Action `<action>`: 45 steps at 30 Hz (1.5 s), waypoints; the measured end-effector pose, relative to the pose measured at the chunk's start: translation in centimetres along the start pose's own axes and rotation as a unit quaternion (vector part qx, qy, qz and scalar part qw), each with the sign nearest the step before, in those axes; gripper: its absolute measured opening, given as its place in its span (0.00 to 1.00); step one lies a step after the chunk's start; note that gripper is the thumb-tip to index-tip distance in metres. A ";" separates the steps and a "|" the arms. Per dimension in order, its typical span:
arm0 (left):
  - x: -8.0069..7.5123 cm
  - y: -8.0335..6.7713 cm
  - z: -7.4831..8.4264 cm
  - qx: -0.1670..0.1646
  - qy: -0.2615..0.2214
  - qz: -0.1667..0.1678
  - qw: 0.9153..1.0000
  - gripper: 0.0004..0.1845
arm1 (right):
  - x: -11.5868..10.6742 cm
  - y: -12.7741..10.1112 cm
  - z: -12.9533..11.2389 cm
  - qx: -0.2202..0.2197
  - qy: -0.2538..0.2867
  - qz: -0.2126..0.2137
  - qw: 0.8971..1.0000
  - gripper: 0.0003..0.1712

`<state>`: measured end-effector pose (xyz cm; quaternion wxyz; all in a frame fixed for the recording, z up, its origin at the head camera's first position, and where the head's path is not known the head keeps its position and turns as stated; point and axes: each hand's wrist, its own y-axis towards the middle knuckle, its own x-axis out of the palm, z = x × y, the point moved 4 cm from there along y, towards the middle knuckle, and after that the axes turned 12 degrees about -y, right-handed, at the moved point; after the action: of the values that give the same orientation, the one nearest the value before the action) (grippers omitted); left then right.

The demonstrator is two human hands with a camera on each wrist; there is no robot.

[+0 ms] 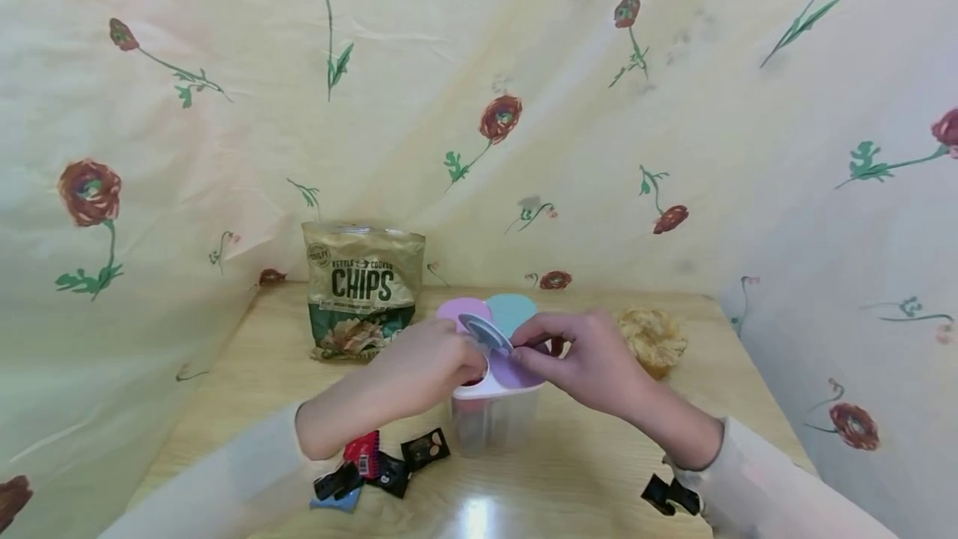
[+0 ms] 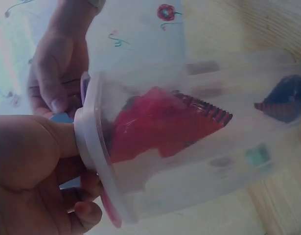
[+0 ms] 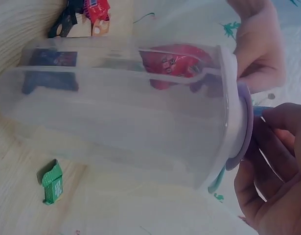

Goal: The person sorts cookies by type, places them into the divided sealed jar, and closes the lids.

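While I am looking through the head camera, I am holding the clear container [image 1: 490, 418] in the middle of the worktop [image 1: 599, 472]. My left hand [image 1: 430, 368] is curling its fingers over the white rim, and my right hand [image 1: 591, 356] is pinching the grey-blue lid flap [image 1: 485, 331] at the top. Only the wrist cameras are showing me the red packet [image 2: 160, 125] inside one compartment. A green packet [image 3: 51, 182] is appearing only in the right wrist view. A chips bag [image 1: 362, 289] is standing behind.

Red packet [image 2: 160, 125] blurred thru container [image 2: 199, 147]
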<state>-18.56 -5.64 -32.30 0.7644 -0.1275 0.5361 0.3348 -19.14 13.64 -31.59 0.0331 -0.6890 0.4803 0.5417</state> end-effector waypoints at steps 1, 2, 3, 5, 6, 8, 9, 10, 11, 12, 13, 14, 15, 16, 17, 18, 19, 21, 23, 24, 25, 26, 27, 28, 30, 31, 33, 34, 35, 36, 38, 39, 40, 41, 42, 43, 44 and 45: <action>-0.3 -0.4 -0.1 -0.007 -0.026 0.012 1.000 0.11 | 0.0 0.1 0.0 0.003 0.001 -0.001 1.000 0.08; -0.6 -0.7 -0.2 -0.013 -0.049 0.024 0.998 0.08 | 0.0 0.1 0.0 0.006 0.001 -0.001 1.000 0.08; -1.1 -1.1 -0.2 -0.020 -0.071 0.038 0.997 0.05 | 0.0 0.2 0.0 0.009 0.001 -0.001 1.000 0.08; -2.0 -1.8 -0.2 -0.031 -0.112 0.066 0.991 0.05 | -0.2 0.2 -0.1 0.012 0.004 -0.001 1.000 0.08; -2.4 -2.0 -0.2 -0.036 -0.125 0.082 0.988 0.06 | -0.2 0.2 -0.1 0.012 0.006 -0.001 1.000 0.08; -3.1 -2.4 -0.4 -0.049 -0.138 0.113 0.983 0.06 | -0.3 0.2 -0.2 0.009 0.008 0.002 1.000 0.07; -3.3 -2.5 -0.5 -0.058 -0.141 0.127 0.980 0.06 | -0.4 0.1 -0.2 0.008 0.008 0.003 1.000 0.07; -3.6 -2.5 -0.7 -0.066 -0.141 0.140 0.978 0.06 | -0.4 0.1 -0.2 0.007 0.008 0.005 1.000 0.07; -3.7 -2.5 -0.9 -0.076 -0.137 0.151 0.976 0.06 | -0.4 0.1 -0.2 0.006 0.008 0.007 1.000 0.08; -3.8 -2.5 -1.2 -0.084 -0.131 0.158 0.975 0.06 | -0.4 0.1 -0.3 0.005 0.008 0.009 1.000 0.08; -4.0 -2.5 -1.4 -0.095 -0.127 0.161 0.974 0.06 | -0.3 0.1 -0.3 0.005 0.007 0.010 1.000 0.08; -4.0 -2.4 -1.7 -0.103 -0.123 0.160 0.974 0.06 | -0.3 0.0 -0.3 0.006 0.004 0.012 1.000 0.08; -4.1 -2.3 -2.0 -0.109 -0.120 0.157 0.974 0.07 | -0.3 0.0 -0.3 0.007 0.003 0.013 1.000 0.08; -4.0 -2.2 -2.4 -0.116 -0.118 0.151 0.975 0.08 | -0.2 0.0 -0.4 0.008 0.002 0.013 1.000 0.08; -4.0 -2.2 -2.8 -0.122 -0.120 0.143 0.975 0.10 | -0.2 -0.1 -0.4 0.008 0.002 0.014 1.000 0.08; -3.9 -2.1 -3.3 -0.127 -0.127 0.133 0.975 0.12 | -0.2 -0.2 -0.4 0.009 0.001 0.015 1.000 0.08; -3.7 -2.1 -3.8 -0.131 -0.139 0.122 0.974 0.14 | -0.1 -0.2 -0.5 0.010 0.000 0.016 1.000 0.08; -3.3 -2.0 -4.9 -0.137 -0.176 0.097 0.970 0.19 | -0.1 -0.3 -0.5 0.011 -0.001 0.018 1.000 0.08; -2.7 -1.9 -5.7 -0.139 -0.224 0.073 0.962 0.25 | 0.0 -0.3 -0.6 0.012 -0.004 0.019 1.000 0.08; -2.4 -1.9 -6.0 -0.140 -0.246 0.063 0.957 0.28 | 0.0 -0.3 -0.6 0.013 -0.006 0.019 1.000 0.08; -2.2 -1.9 -6.2 -0.139 -0.266 0.052 0.952 0.31 | 0.0 -0.3 -0.6 0.015 -0.007 0.019 1.000 0.08; -1.9 -1.9 -6.4 -0.138 -0.282 0.043 0.948 0.33 | 0.0 -0.3 -0.7 0.016 -0.007 0.018 1.000 0.08; -1.7 -1.9 -6.5 -0.137 -0.294 0.036 0.945 0.35 | 0.1 -0.3 -0.7 0.019 -0.008 0.017 1.000 0.08; -1.5 -1.9 -6.5 -0.134 -0.303 0.030 0.943 0.36 | 0.1 -0.3 -0.7 0.021 -0.009 0.016 1.000 0.08; -1.2 -1.9 -6.4 -0.129 -0.310 0.026 0.941 0.37 | 0.1 -0.3 -0.7 0.025 -0.008 0.014 1.000 0.08; -1.1 -1.9 -6.3 -0.126 -0.314 0.026 0.941 0.37 | 0.2 -0.3 -0.7 0.027 -0.007 0.013 1.000 0.08; -1.1 -1.9 -6.1 -0.122 -0.318 0.032 0.940 0.36 | 0.2 -0.3 -0.8 0.032 -0.004 0.013 0.999 0.08; -1.0 -1.9 -6.0 -0.122 -0.323 0.035 0.938 0.36 | 0.2 -0.3 -0.8 0.034 -0.002 0.014 0.999 0.08; -1.0 -1.8 -5.9 -0.123 -0.326 0.038 0.937 0.37 | 0.3 -0.3 -0.8 0.035 0.001 0.014 0.999 0.07; -0.9 -1.8 -5.8 -0.125 -0.328 0.041 0.935 0.37 | 0.3 -0.3 -0.8 0.037 0.004 0.015 0.999 0.07; -0.7 -1.8 -5.7 -0.132 -0.327 0.046 0.935 0.37 | 0.4 -0.3 -0.8 0.037 0.005 0.018 0.999 0.07; -0.7 -1.8 -5.7 -0.136 -0.323 0.050 0.935 0.36 | 0.4 -0.3 -0.8 0.037 0.004 0.020 0.999 0.07; -0.6 -1.7 -5.7 -0.140 -0.318 0.054 0.936 0.36 | 0.4 -0.3 -0.8 0.037 0.003 0.023 0.999 0.07; -0.6 -1.7 -5.7 -0.143 -0.310 0.057 0.938 0.35 | 0.4 -0.3 -0.8 0.036 0.001 0.027 0.999 0.07; -0.6 -1.7 -5.7 -0.144 -0.306 0.059 0.939 0.34 | 0.3 -0.3 -0.8 0.036 -0.002 0.031 0.999 0.06; -0.7 -1.7 -5.7 -0.142 -0.304 0.061 0.940 0.33 | 0.3 -0.4 -0.8 0.036 -0.005 0.035 0.999 0.06; -0.7 -1.7 -5.8 -0.141 -0.305 0.063 0.940 0.31 | 0.3 -0.4 -0.8 0.036 -0.008 0.038 0.999 0.06; -0.8 -1.7 -5.8 -0.139 -0.308 0.064 0.939 0.30 | 0.3 -0.4 -0.8 0.036 -0.010 0.041 0.998 0.06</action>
<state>-21.86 -10.44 -34.18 0.8436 -0.0884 0.2297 0.4773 -18.31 13.22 -31.69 0.0403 -0.6616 0.5274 0.5315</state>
